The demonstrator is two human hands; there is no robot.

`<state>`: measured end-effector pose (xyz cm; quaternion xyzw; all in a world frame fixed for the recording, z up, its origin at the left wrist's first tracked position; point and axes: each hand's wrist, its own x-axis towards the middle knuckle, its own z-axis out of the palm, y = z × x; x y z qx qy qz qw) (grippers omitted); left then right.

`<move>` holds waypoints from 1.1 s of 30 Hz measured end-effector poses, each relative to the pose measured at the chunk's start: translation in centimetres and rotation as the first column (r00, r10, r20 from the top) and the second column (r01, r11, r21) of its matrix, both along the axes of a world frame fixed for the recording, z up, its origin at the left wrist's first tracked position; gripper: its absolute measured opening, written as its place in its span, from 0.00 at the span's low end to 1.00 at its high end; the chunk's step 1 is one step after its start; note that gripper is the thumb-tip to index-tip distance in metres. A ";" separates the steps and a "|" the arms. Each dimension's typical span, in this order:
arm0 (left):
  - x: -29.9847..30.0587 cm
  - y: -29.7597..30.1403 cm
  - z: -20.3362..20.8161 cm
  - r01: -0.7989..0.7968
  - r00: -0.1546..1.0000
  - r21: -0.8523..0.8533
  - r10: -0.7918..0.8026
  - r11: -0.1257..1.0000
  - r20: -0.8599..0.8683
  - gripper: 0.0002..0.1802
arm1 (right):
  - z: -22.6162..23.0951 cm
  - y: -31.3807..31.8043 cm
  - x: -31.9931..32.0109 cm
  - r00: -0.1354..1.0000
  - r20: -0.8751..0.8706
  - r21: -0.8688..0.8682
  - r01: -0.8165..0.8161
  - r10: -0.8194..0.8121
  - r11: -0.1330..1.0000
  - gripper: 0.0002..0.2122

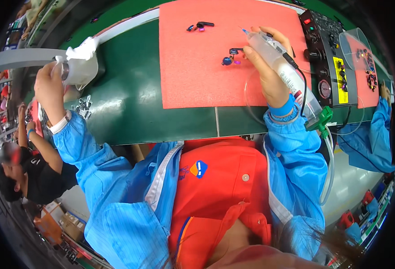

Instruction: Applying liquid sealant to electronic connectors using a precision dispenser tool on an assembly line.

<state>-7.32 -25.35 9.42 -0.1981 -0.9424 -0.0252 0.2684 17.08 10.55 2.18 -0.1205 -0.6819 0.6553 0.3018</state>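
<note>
My right hand [271,67] is closed round a big translucent dispensing syringe [291,78] with a blue needle tip pointing to the far left. A green fitting [321,119] with a clear hose sits at its rear end. Just left of these fingers, small dark parts with a purple piece [229,60] lie on a pink foam mat [188,89]. A similar dark group [200,26] lies farther off. At the far left my left hand [52,92] is closed beside a whitish container [81,71] topped with white tissue [83,48]. A grey round edge shows at its fingertips; what it grips is unclear.
A black control box [325,58] with knobs and a gauge stands right of the mat, carrying small parts. Beyond it are a clear plastic cup [358,47] and more parts. Small metallic pieces [84,106] lie on the green table [130,89]. Co-workers sit on both sides.
</note>
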 end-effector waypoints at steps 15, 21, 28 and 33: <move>7.6 9.2 -1.1 0.196 0.924 0.730 -0.372 0.655 0.086 0.08 | -0.2 0.4 0.0 0.996 0.092 0.111 -0.027 0.017 0.993 0.20; 12.2 18.5 -6.3 -0.178 0.286 0.941 -0.900 0.288 0.330 0.07 | -0.4 0.4 0.4 0.996 0.083 0.203 0.028 -0.045 0.979 0.19; 14.7 23.2 -6.6 -0.371 0.023 0.889 -0.954 0.269 0.299 0.07 | 0.1 0.5 0.7 0.992 0.126 0.272 -0.011 -0.024 0.962 0.19; 15.1 24.1 -7.2 -0.320 0.042 0.904 -0.949 0.283 0.312 0.08 | -0.1 0.3 0.5 0.995 0.097 0.288 -0.012 -0.016 0.958 0.20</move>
